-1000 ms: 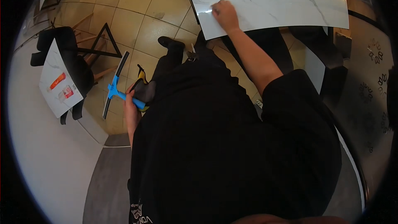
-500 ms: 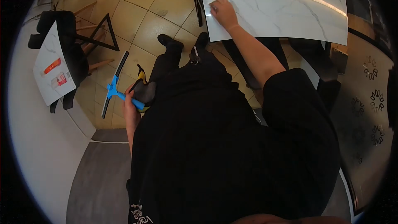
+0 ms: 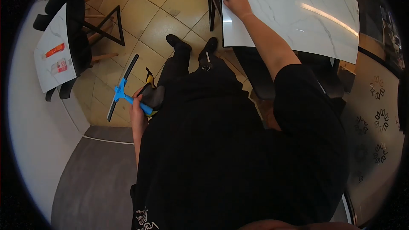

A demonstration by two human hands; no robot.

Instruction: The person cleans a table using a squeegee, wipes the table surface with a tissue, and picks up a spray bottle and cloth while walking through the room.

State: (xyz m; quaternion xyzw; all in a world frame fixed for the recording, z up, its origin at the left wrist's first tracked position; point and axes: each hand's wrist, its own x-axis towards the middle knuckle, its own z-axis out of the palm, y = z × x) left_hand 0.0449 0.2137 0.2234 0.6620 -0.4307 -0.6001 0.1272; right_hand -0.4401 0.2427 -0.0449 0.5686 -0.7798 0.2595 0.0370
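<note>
A blue squeegee (image 3: 120, 93) with a black blade is in my left hand (image 3: 137, 107), its handle between the fingers. Against the same hand lies a dark grey and yellow thing (image 3: 152, 96), which I cannot clearly make out. My right hand (image 3: 236, 2) is at the left edge of a white marbled table (image 3: 281, 21), its fingers closed round something small and whitish that mostly stays hidden.
On the left, a smaller marbled table (image 3: 55, 74) bears an orange packet (image 3: 55, 50) and a red and white packet (image 3: 61, 65). Black chairs (image 3: 79, 38) stand beside it. More dark seats (image 3: 315, 76) are under the big table. A patterned panel (image 3: 375, 123) rises at the right.
My right hand has moved from the tabletop near its left side to the very edge. The view has shifted, and more of the big table shows. The squeegee remains in my left hand.
</note>
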